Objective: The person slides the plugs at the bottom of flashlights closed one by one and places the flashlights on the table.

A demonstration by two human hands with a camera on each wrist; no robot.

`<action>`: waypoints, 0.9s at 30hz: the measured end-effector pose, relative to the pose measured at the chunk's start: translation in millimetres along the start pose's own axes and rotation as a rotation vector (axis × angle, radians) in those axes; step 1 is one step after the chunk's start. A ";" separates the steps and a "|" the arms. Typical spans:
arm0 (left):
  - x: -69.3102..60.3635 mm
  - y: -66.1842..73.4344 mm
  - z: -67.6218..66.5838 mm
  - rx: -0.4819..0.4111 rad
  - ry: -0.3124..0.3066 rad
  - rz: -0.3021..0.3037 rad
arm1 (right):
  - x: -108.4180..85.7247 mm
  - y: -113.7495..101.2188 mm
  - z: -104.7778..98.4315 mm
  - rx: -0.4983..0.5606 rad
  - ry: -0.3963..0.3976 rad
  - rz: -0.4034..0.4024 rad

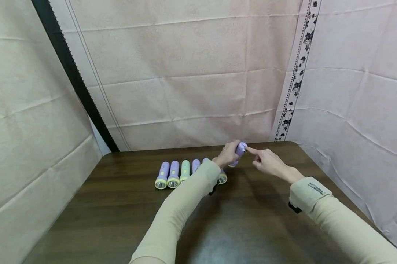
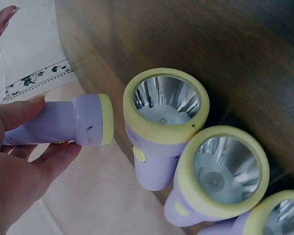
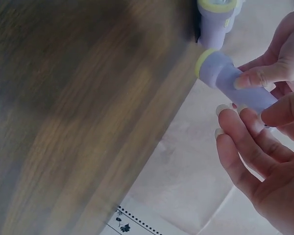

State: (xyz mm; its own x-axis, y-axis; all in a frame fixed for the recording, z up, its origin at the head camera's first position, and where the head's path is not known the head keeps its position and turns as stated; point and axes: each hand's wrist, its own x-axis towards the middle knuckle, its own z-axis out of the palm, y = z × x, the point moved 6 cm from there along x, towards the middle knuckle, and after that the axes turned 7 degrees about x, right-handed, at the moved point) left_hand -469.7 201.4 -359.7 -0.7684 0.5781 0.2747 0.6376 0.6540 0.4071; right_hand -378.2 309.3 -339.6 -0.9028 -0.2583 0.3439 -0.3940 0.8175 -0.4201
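Note:
My left hand grips a purple flashlight by its body, raised off the table near the far edge. Its yellow-rimmed head points toward the table in the left wrist view, with the thumb on one side and fingers on the other. The right hand is at the flashlight's tail end, index finger extended to it and the other fingers loosely bent. A row of flashlights lies left of the hands: purple ones and a green one, lenses facing me. My left arm hides part of the row.
The dark wooden table has rounded far corners. Pale cloth hangs behind it and on both sides, with a black strip at left and a floral border at right.

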 end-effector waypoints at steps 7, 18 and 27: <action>-0.8 3.5 -1.5 0.005 0.007 0.032 | 4.3 -3.2 -1.2 0.029 -0.011 0.010; -1.7 7.7 -4.4 0.058 -0.057 -0.047 | 1.6 2.7 -3.0 0.020 0.025 0.014; -3.0 -6.7 2.6 0.247 -0.075 -0.232 | -1.7 6.7 -3.9 0.012 0.017 0.045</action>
State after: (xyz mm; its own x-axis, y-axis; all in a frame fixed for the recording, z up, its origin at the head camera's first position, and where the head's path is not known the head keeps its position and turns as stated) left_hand -471.6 196.6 -365.5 -0.8941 0.4282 0.1310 0.4475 0.8653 0.2258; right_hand -378.6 317.2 -339.7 -0.9167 -0.2125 0.3383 -0.3550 0.8216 -0.4459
